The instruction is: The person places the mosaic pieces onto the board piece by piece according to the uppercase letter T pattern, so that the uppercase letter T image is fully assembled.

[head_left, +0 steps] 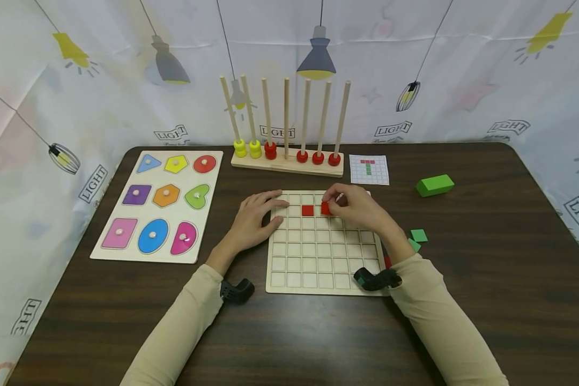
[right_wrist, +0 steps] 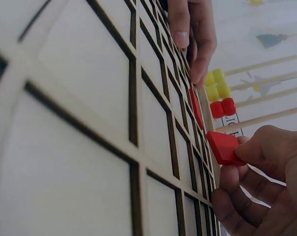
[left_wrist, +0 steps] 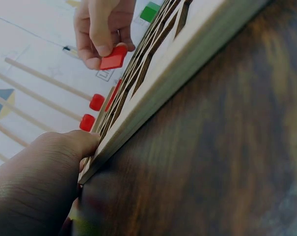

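Note:
A pale wooden grid board (head_left: 317,280) lies flat on the dark table. One red square tile (head_left: 307,210) sits in a cell of its second row. My right hand (head_left: 359,206) pinches another red square tile (right_wrist: 224,148) between thumb and fingers, just above the board's upper part. In the left wrist view that held tile (left_wrist: 114,58) is tilted and apart from the grid. My left hand (head_left: 253,221) rests on the board's upper left edge, fingers spread and thumb on the rim.
Green tiles (head_left: 418,235) and a partly hidden red tile (head_left: 387,261) lie right of the board. A pattern card (head_left: 377,174), a peg rack with beads (head_left: 289,164) and a green block (head_left: 435,185) stand behind. A shape puzzle (head_left: 145,256) lies left.

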{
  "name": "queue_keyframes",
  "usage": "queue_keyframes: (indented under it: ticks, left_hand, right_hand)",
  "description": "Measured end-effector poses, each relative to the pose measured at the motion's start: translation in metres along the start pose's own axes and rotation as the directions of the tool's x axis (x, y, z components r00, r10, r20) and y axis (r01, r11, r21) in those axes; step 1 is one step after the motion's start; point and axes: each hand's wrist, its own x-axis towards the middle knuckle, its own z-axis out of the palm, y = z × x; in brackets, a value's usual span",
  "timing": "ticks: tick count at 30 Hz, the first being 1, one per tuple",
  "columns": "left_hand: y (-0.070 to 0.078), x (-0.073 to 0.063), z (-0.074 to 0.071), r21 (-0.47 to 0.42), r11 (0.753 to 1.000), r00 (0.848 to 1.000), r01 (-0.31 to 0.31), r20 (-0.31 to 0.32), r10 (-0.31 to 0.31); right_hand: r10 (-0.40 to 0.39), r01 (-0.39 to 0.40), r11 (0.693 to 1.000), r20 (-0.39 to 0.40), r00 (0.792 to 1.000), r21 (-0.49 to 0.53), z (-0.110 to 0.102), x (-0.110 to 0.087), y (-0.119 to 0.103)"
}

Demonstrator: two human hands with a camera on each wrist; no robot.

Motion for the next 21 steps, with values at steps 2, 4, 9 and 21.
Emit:
queue_keyframes:
  ticks: [2,4,9,21]
  left_hand:
    - [0.0005,0.0005,-0.0003,-0.001,1.000,1.000,0.003,0.003,-0.003]
    - [0.0009,0.0008,-0.0007,0.000,1.000,1.000,0.008,0.009,-0.008]
    - [0.0016,0.0006,-0.0015,0.001,1.000,1.000,0.019,0.017,-0.019]
    - [0.0009,0.0001,-0.0011,0.009,1.000,1.000,0.009,0.008,-0.009]
  right_hand:
    - [0.002,-0.002,1.000,-0.002,1.000,-0.006,0.0010,0.0012,-0.0007]
    - [-0.001,0.001,1.000,0.002,1.000,-0.012,0.0018,0.0023,-0.0010]
    - [-0.003,0.003,0.999,0.008,1.000,-0.039,0.0033,0.0059,-0.0002]
    - [0.046,-0.046,0.996,0.003,0.999,-0.078,0.0025,0.0075,-0.0010]
